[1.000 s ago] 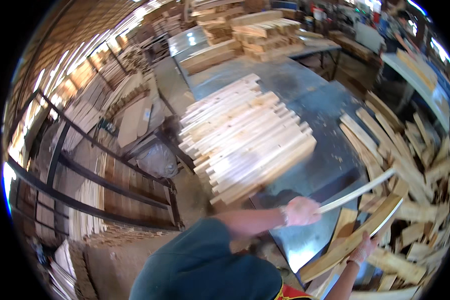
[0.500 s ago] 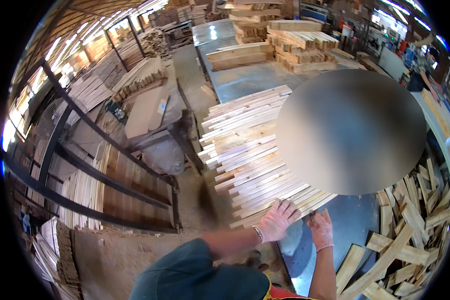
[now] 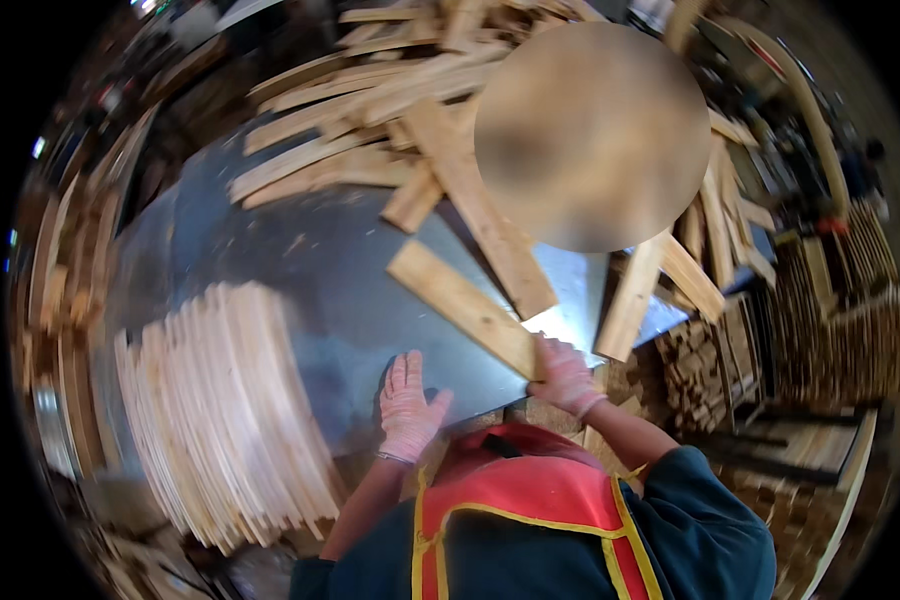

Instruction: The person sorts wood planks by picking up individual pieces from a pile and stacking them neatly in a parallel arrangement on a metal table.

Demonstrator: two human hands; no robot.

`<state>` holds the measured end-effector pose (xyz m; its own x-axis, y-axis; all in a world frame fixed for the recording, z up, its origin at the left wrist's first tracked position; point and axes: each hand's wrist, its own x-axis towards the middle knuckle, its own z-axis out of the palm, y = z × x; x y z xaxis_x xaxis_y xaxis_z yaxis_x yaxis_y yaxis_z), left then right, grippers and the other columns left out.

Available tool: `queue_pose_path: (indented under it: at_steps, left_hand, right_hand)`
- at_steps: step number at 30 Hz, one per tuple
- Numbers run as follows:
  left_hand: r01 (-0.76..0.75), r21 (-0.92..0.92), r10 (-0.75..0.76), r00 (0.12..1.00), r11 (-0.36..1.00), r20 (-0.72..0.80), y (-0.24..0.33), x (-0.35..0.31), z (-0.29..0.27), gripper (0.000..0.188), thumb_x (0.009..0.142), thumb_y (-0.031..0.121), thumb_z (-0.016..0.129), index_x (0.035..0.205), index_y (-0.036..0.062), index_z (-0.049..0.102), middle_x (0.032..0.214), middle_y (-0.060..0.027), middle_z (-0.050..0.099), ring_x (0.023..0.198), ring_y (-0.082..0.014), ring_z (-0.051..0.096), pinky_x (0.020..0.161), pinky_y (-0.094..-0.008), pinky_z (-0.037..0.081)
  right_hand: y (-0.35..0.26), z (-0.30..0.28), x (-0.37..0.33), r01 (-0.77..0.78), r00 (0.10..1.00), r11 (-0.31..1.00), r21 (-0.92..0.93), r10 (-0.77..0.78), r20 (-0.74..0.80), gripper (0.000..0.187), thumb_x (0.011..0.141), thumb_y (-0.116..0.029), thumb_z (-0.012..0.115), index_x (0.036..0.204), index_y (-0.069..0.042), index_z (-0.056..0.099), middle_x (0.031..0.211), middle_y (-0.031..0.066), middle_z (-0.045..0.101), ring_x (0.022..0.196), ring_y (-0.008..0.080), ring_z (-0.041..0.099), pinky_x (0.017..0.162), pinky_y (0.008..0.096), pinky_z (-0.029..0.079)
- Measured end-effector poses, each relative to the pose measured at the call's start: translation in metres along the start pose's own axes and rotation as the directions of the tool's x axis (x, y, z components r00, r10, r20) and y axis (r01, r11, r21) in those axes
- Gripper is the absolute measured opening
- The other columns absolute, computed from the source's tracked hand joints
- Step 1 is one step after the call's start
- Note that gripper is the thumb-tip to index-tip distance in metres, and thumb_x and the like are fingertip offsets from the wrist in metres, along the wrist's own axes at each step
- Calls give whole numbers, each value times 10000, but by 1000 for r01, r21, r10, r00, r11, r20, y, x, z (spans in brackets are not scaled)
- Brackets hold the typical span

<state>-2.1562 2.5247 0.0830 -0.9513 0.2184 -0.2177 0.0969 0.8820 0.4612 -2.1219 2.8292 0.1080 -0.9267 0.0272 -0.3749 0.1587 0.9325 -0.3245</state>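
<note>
My right hand (image 3: pixel 567 378), in a thin pale glove, is closed round the near end of a short wooden board (image 3: pixel 462 308). The board lies slantwise on the grey metal table (image 3: pixel 340 300), its far end pointing up and left. Flat on the tabletop, with fingers stretched out, my left hand (image 3: pixel 410 408) holds nothing; it wears a similar glove. To its left lies a row of narrow pale wood strips (image 3: pixel 230 410), side by side. A longer board (image 3: pixel 485 215) rests just beyond the one in my right hand.
A loose heap of offcut boards (image 3: pixel 350 110) covers the table's far side. Another board (image 3: pixel 632 300) juts over the right edge. Stacked timber (image 3: pixel 710 365) stands to the right, beside a dark metal frame (image 3: pixel 790 430). A blurred round patch hides part of the heap.
My view has swung right, from the strips toward the loose boards. My left hand has come off the strips onto the bare metal; my right hand has taken hold of a board.
</note>
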Motion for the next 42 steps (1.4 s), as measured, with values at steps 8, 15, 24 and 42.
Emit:
queue_pose_path:
  at_steps: [8, 15, 24, 42]
  left_hand:
    - [296, 24, -289, 944, 955, -161, 54, 64, 18, 1070, 844, 528, 785, 1667, 105, 248, 1708, -228, 231, 1561, -395, 268, 1249, -461, 321]
    - [247, 338, -226, 969, 908, -99, 70, 77, 39, 1094, 811, 487, 817, 1676, 126, 253, 1728, -161, 229, 1580, -337, 258, 1258, -448, 300]
    - [224, -699, -373, 926, 679, -66, -43, 31, -22, 993, 759, 86, 821, 1640, 138, 366, 1528, -115, 486, 1337, -260, 547, 1109, -365, 479]
    - [-57, -986, -426, 897, 158, -120, -142, -52, -108, 787, 846, 68, 641, 1589, -42, 405, 1542, -148, 546, 1395, -230, 532, 1158, -315, 416]
  right_hand:
    - [66, -65, 30, 199, 874, 837, 509, 83, -478, 748, 830, -353, 783, 1453, -23, 533, 1379, 244, 606, 1291, 404, 582, 1112, 449, 468]
    - [265, -163, 107, -326, 772, 870, 369, 470, -427, 932, 814, -425, 855, 1501, 49, 440, 1204, 229, 741, 1124, 346, 718, 1013, 420, 537]
    - [68, -9, 80, -212, 965, 525, 824, 247, 91, 658, 818, -155, 872, 1387, -1, 582, 1201, 106, 746, 1059, 199, 702, 932, 351, 570]
    - [-269, 33, 149, 69, 992, 356, 932, -123, -26, 661, 908, -210, 763, 1482, -37, 483, 1264, 141, 708, 1110, 260, 682, 966, 370, 541]
